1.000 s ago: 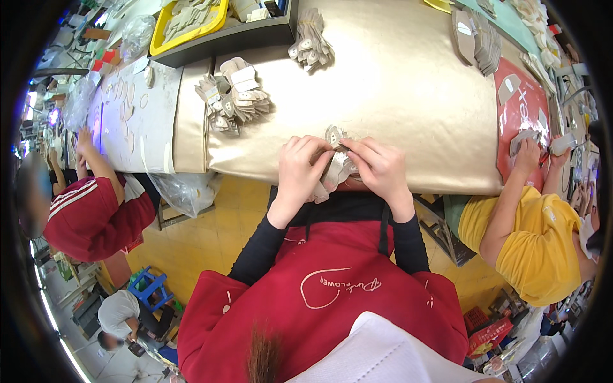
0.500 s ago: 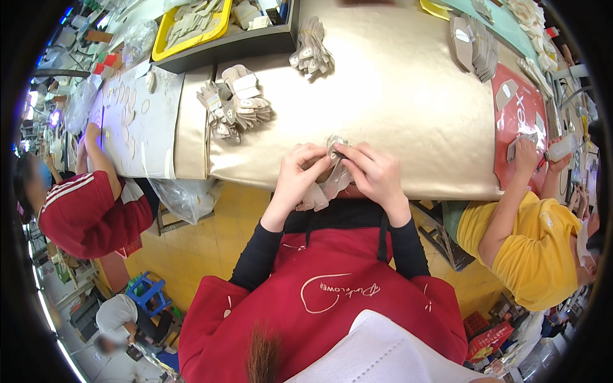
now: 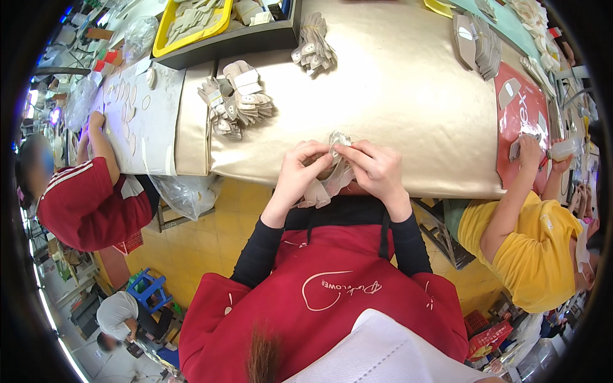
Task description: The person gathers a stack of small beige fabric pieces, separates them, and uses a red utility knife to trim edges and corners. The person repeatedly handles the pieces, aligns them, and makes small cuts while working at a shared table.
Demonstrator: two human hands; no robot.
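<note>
Both my hands meet at the near edge of a tan-covered table [image 3: 396, 96]. My left hand [image 3: 300, 172] and my right hand [image 3: 377, 167] pinch a small bundle of pale grey flat cut pieces [image 3: 335, 167] between their fingertips. Part of the bundle hangs down below my left palm. A heap of similar grey pieces [image 3: 237, 102] lies on the table to the far left of my hands. A smaller bundle [image 3: 313, 46] lies farther back.
A yellow tray [image 3: 167, 24] with pieces sits at the far left. A stack of grey pieces [image 3: 479, 45] lies far right. A person in yellow [image 3: 523, 236] works on a red mat [image 3: 523, 108] at right. A person in red [image 3: 83, 198] works at left.
My hands have stayed at the table edge, with the fingers shifting on the bundle. The view has tilted slightly, so the table sits lower in the picture.
</note>
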